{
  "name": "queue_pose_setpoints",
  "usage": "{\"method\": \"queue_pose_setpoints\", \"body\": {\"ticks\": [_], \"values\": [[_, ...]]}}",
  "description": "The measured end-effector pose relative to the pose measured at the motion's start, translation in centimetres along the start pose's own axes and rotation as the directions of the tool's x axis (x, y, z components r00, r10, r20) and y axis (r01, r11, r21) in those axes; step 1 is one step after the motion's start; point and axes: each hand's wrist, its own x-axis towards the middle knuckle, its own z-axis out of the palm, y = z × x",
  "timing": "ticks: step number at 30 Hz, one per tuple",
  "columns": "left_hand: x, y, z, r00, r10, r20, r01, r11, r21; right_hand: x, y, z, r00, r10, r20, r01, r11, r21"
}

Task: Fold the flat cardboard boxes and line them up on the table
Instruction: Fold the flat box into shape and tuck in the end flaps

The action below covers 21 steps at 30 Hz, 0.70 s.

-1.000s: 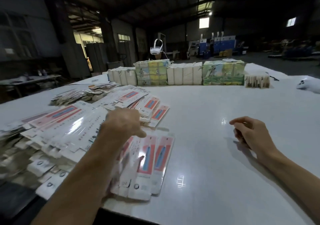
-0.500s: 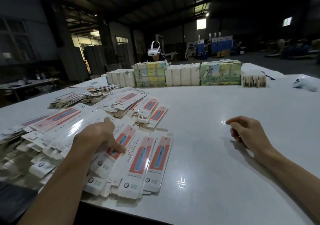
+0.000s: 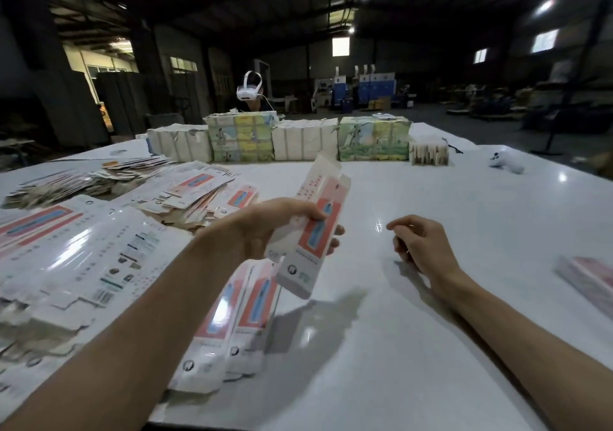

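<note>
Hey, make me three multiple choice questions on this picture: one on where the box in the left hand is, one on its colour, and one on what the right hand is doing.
1. Where is the flat box that the left hand holds?
A) lifted above the table
B) lying flat on it
C) on the floor

2. What colour is its main panel?
A) green
B) red-pink
C) black

3. What is the right hand doing?
A) gripping a box
B) fingers loosely curled, holding nothing
C) pressing flat on the table

Answers:
1 A, the box casts its shadow on the table beneath it.
2 B, a red-pink panel surrounds a blue picture.
3 B, nothing sits between its fingers.
</note>
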Motion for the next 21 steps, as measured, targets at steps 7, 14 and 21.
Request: {"method": "queue_pose_setpoints", "body": {"ticks": [7,14,21], "values": [[7.3,-3.6,7.6,0.981,-0.047,0.19,0.111,0.933,-0.344,0.0,-1.0,-0.6,0.987,-0.121,-0.106,0.112,0.99,-0.086],[8.8,-6.1,9.1,0.984,0.035,0.174,0.017,0.958,-0.286,1.0,-0.2,-0.9,0.961,-0.275,0.03,0.267,0.898,-0.35],[8.3,-5.7,9.2,0.989,0.077,0.125,-0.031,0.942,-0.333,0.8,-0.5,-1.2,0.962,-0.253,0.106,0.273,0.858,-0.436]]}}
